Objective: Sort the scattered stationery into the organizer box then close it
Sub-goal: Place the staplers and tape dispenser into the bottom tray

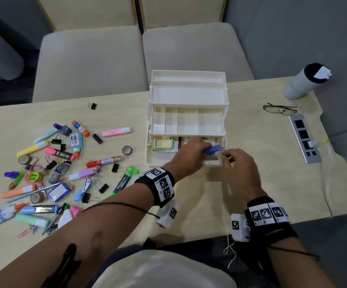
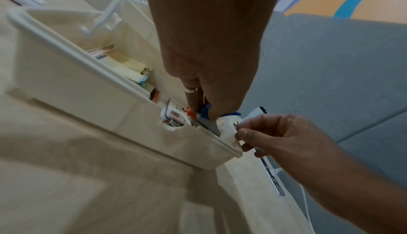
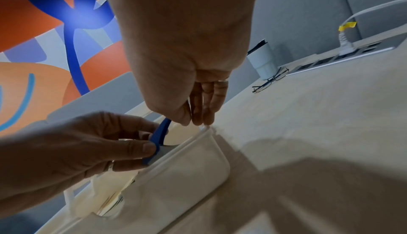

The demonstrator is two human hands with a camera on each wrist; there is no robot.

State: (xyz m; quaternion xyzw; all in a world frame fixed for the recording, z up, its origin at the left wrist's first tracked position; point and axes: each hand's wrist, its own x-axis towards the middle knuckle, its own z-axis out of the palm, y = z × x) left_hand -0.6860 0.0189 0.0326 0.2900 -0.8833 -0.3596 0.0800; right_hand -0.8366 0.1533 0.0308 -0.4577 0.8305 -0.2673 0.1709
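1. Gripping a blue stapler (image 1: 211, 150), the left hand (image 1: 191, 154) holds it over the organizer box's (image 1: 187, 121) bottom compartment.
2. The right hand (image 1: 238, 165) curls at the box's right front corner, pinching something small I cannot identify.
3. Scattered stationery (image 1: 60, 171) lies on the table's (image 1: 262, 183) left.

Blue stapler (image 1: 211, 150) in open organizer (image 1: 188, 96)

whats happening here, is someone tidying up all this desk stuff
Yes. A person is sorting stationery into a white tiered organizer box that stands open on the table. The left hand holds a blue stapler and is setting it into the bottom tray at its right end. The right hand is at the box's front right corner, pinching something small and dark that I cannot identify. Sticky notes already lie in the bottom tray. A large scatter of markers, glue, clips and tape waits on the left.
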